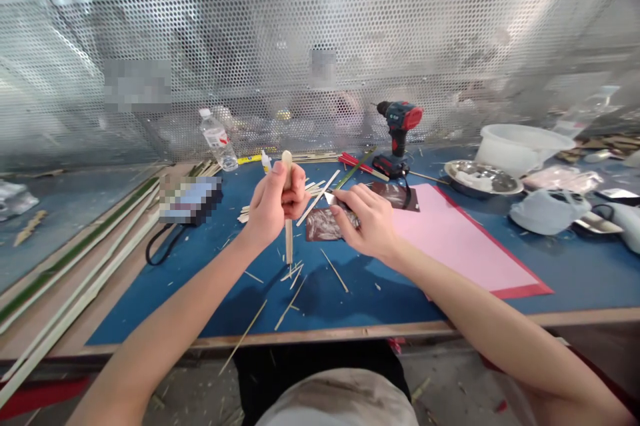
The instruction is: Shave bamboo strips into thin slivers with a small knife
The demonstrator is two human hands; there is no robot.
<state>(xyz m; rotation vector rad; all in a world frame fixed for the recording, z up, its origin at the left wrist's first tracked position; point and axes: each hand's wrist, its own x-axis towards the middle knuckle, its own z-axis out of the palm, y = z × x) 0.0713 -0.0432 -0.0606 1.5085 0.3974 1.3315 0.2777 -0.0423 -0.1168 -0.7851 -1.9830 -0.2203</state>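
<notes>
My left hand is closed around a pale bamboo strip, held upright. The strip's rounded top end shows above my thumb, and its lower end points down toward the blue tabletop. My right hand grips a small knife, its short blade pointing left toward my left hand, apart from the strip. Most of the knife's handle is hidden under my fingers. Below the blade and partly under my right hand lies a brown sandpaper sheet covered in pale dust. Thin bamboo slivers are scattered on the table in front of me.
A cordless drill stands at the back, near a metal bowl and a white plastic tub. Pink paper lies right. A water bottle leans back left; long bamboo strips line the left side.
</notes>
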